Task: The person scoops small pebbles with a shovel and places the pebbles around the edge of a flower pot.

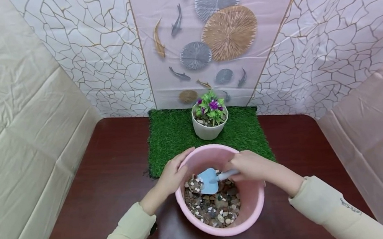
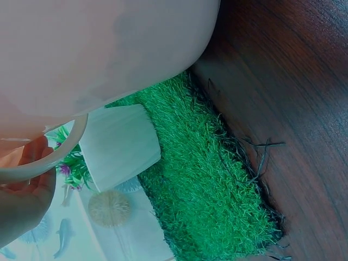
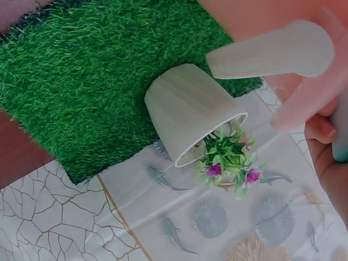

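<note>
A pink bucket [image 1: 230, 231] stands on the table, with soil, pebbles and white stones [image 1: 217, 209] in its bottom. My left hand [image 1: 170, 175] grips the bucket's rim at the left, its thumb on the inner side. In the left wrist view, the bucket's pale handle [image 2: 70, 144] crosses in front of that hand [image 2: 27, 204]. At the right, my right hand [image 1: 251, 164] reaches over the rim and holds the grey handle of a small light-blue shovel [image 1: 209, 182]. The shovel's blade is down among the stones at the left, where a heap of pebbles lies by its edge.
A white pot [image 1: 208, 132] with a green plant and purple flowers [image 1: 213, 105] stands behind the bucket on a green grass mat [image 1: 172, 136]. Dark reddish-brown tabletop [image 1: 113, 173] lies around them. Patterned cloth [image 1: 108, 46] hangs at the back.
</note>
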`<state>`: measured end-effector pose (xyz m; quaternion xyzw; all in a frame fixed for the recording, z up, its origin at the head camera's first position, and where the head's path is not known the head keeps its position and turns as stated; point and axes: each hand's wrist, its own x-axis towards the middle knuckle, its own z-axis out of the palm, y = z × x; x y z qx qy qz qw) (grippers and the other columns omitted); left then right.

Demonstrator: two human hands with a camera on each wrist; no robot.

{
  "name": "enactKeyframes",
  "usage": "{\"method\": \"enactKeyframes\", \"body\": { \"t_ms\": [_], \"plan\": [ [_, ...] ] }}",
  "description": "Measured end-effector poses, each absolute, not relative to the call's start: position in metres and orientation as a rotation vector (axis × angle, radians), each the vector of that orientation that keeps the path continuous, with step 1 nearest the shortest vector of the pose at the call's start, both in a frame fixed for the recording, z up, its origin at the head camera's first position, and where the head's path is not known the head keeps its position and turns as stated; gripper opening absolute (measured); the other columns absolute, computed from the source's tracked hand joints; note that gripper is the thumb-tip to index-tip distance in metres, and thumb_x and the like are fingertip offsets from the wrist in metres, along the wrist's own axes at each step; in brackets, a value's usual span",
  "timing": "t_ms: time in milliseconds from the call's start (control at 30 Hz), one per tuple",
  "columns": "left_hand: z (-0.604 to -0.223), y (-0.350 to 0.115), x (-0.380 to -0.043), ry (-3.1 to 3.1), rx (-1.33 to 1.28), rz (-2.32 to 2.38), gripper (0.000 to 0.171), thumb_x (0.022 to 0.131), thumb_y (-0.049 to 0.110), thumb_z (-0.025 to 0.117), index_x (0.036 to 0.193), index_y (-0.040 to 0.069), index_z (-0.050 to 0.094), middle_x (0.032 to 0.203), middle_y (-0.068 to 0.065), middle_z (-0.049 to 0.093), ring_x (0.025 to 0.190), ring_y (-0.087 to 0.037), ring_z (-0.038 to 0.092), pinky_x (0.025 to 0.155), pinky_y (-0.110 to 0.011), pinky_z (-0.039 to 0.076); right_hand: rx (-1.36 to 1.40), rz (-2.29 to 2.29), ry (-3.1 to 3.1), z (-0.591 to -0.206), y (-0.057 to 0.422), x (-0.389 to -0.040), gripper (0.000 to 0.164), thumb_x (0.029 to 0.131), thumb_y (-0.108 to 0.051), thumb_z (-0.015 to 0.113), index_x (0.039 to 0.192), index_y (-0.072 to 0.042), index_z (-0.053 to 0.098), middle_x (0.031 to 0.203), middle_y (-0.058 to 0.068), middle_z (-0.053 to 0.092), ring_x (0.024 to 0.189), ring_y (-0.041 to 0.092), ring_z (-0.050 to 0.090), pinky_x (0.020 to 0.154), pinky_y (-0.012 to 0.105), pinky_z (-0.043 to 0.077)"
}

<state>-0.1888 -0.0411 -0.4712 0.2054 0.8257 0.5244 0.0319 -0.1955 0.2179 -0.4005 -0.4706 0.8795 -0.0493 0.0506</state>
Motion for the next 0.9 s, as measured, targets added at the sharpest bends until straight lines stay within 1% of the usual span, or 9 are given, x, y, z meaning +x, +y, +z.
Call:
{"method": "enactKeyframes", "body": {
  "t_ms": [33, 67, 100, 133, 333, 500, 667, 767, 900],
  "plan": [
    [-0.471, -0.041, -0.189, 2.542, 0.637, 1.616, 0.052, 0.091, 0.006, 0.04, 0.142, 0.017, 0.044, 0.143, -0.008, 0.048, 0.12, -0.025, 0.054, 0.098, -0.043, 0.045, -1.445, -0.15, 2.68, -0.4, 0.218, -0.195, 0.007, 0.076, -0.014, 0.072, 0.076, -0.017, 0.066, 0.06, -0.008, 0.056, 0.05, 0.001, 0.039, 0.048, 0.019, 0.039],
    [-0.471, -0.041, -0.189, 2.542, 0.639, 1.616, 0.052, 0.092, 0.006, 0.04, 0.142, 0.016, 0.044, 0.143, -0.008, 0.048, 0.123, -0.025, 0.052, 0.1, -0.044, 0.045, -1.456, -0.149, 2.68, -0.4, 0.218, -0.194, 0.007, 0.075, -0.014, 0.072, 0.077, -0.017, 0.066, 0.061, -0.008, 0.056, 0.05, 0.002, 0.04, 0.048, 0.019, 0.039],
    [-0.471, -0.041, -0.189, 2.543, 0.64, 1.614, 0.051, 0.092, 0.006, 0.04, 0.142, 0.016, 0.044, 0.143, -0.008, 0.047, 0.129, -0.024, 0.047, 0.103, -0.044, 0.043, -1.462, -0.148, 2.679, -0.399, 0.218, -0.194, 0.006, 0.076, -0.014, 0.072, 0.078, -0.017, 0.067, 0.062, -0.008, 0.058, 0.051, 0.002, 0.042, 0.049, 0.019, 0.04],
    [-0.471, -0.041, -0.189, 2.542, 0.64, 1.613, 0.051, 0.092, 0.006, 0.04, 0.142, 0.016, 0.044, 0.143, -0.008, 0.047, 0.131, -0.024, 0.045, 0.105, -0.045, 0.042, -1.463, -0.152, 2.679, -0.399, 0.218, -0.193, 0.007, 0.075, -0.014, 0.072, 0.079, -0.017, 0.067, 0.063, -0.009, 0.058, 0.051, 0.002, 0.043, 0.049, 0.019, 0.04],
    [-0.47, -0.041, -0.189, 2.539, 0.617, 1.61, 0.051, 0.092, 0.007, 0.04, 0.142, 0.017, 0.045, 0.143, -0.007, 0.048, 0.131, -0.024, 0.046, 0.105, -0.045, 0.042, -1.454, -0.181, 2.688, -0.399, 0.222, -0.19, 0.009, 0.075, -0.014, 0.073, 0.081, -0.019, 0.067, 0.064, -0.011, 0.058, 0.052, 0.0, 0.045, 0.048, 0.018, 0.04],
    [-0.47, -0.041, -0.188, 2.534, 0.595, 1.619, 0.051, 0.092, 0.007, 0.041, 0.141, 0.019, 0.045, 0.143, -0.007, 0.048, 0.131, -0.024, 0.045, 0.106, -0.045, 0.041, -1.448, -0.232, 2.693, -0.399, 0.225, -0.188, 0.01, 0.076, -0.017, 0.074, 0.086, -0.019, 0.07, 0.07, -0.011, 0.064, 0.056, 0.0, 0.051, 0.052, 0.018, 0.044],
    [-0.471, -0.041, -0.188, 2.559, 0.614, 1.612, 0.051, 0.091, 0.007, 0.041, 0.141, 0.015, 0.045, 0.142, -0.009, 0.049, 0.13, -0.026, 0.046, 0.106, -0.045, 0.04, -1.438, -0.256, 2.709, -0.397, 0.23, -0.187, 0.015, 0.075, -0.017, 0.074, 0.09, -0.02, 0.071, 0.069, -0.011, 0.064, 0.057, 0.0, 0.053, 0.053, 0.02, 0.047],
    [-0.471, -0.04, -0.188, 2.572, 0.621, 1.609, 0.051, 0.091, 0.007, 0.042, 0.142, 0.013, 0.045, 0.141, -0.01, 0.049, 0.128, -0.027, 0.048, 0.103, -0.046, 0.043, -1.4, -0.275, 2.721, -0.394, 0.234, -0.185, 0.018, 0.075, -0.016, 0.074, 0.092, -0.02, 0.072, 0.069, -0.011, 0.063, 0.057, -0.001, 0.052, 0.053, 0.021, 0.046],
    [-0.47, -0.039, -0.187, 2.565, 0.608, 1.617, 0.052, 0.091, 0.006, 0.042, 0.142, 0.016, 0.044, 0.142, -0.01, 0.048, 0.122, -0.026, 0.052, 0.093, -0.043, 0.045, -1.34, -0.289, 2.731, -0.39, 0.238, -0.184, 0.013, 0.076, -0.015, 0.074, 0.087, -0.02, 0.07, 0.071, -0.011, 0.063, 0.058, -0.003, 0.05, 0.053, 0.021, 0.045]
  ]
}}
